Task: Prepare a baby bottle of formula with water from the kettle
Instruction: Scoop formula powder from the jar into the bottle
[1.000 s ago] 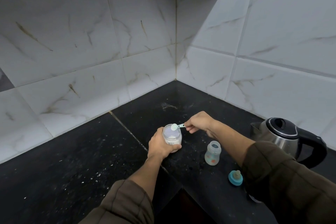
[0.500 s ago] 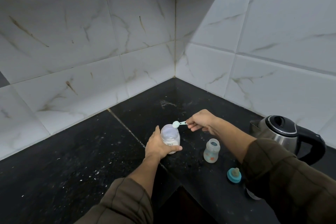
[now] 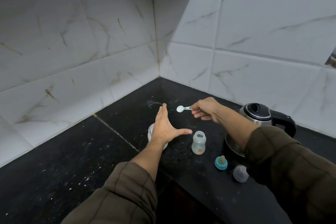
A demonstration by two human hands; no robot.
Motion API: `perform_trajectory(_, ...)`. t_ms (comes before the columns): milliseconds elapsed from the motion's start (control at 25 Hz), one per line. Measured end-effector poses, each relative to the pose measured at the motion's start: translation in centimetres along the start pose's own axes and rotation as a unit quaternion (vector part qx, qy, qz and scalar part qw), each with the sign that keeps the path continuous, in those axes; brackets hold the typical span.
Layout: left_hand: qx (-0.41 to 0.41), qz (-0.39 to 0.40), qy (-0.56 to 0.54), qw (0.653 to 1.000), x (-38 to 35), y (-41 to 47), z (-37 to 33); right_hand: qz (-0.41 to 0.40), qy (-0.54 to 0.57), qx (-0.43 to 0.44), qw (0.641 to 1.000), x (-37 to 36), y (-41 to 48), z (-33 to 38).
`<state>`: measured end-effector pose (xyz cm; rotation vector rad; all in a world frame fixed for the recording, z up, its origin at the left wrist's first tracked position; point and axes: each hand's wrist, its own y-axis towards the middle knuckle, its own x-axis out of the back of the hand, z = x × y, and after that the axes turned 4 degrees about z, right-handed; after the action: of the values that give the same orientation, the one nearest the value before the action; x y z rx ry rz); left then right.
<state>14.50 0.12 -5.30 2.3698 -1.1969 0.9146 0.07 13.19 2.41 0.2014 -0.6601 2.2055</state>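
- The left hand [image 3: 164, 127] has straight fingers and a wide-spread thumb, and hides most of the jar [image 3: 150, 130].
- The right hand [image 3: 205, 110] pinches a scoop [image 3: 183, 108] by its handle.
- The open bottle [image 3: 198, 142] stands upright near the counter's [image 3: 72, 160] front edge.
- The kettle [image 3: 261, 116] is by the back edge.

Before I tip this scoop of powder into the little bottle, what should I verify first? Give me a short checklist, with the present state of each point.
1. The small white plastic scoop holds white powder and is pinched by the right hand: ok.
2. The small translucent baby bottle stands upright with its mouth uncovered: ok.
3. Scoop above the bottle's mouth: not ok. It hangs farther from the person than the bottle.
4. Way to the bottle free: not ok. The left hand is spread open over the white formula jar, thumb close to the bottle.
5. Water already in the bottle: cannot tell.
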Motion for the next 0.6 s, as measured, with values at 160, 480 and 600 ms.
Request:
perform_trajectory(160, -0.011, 0.047, 0.000, 0.999, -3.1, 0.1, -1.0, -0.047, 0.032, -0.009, 0.998, 3.1, -0.8, -1.9)
perform_trajectory(480, 0.020, 0.166, 0.029, 0.985, -8.1, 0.0, -2.5, -0.072, 0.027, -0.023, 0.997, 5.7, -2.4, -5.2)
perform_trajectory(600, 0.047, 0.169, 0.028, 0.984, -9.3, -0.3, -2.1, -0.067, 0.019, -0.035, 0.997, 5.6, -2.7, -6.4)
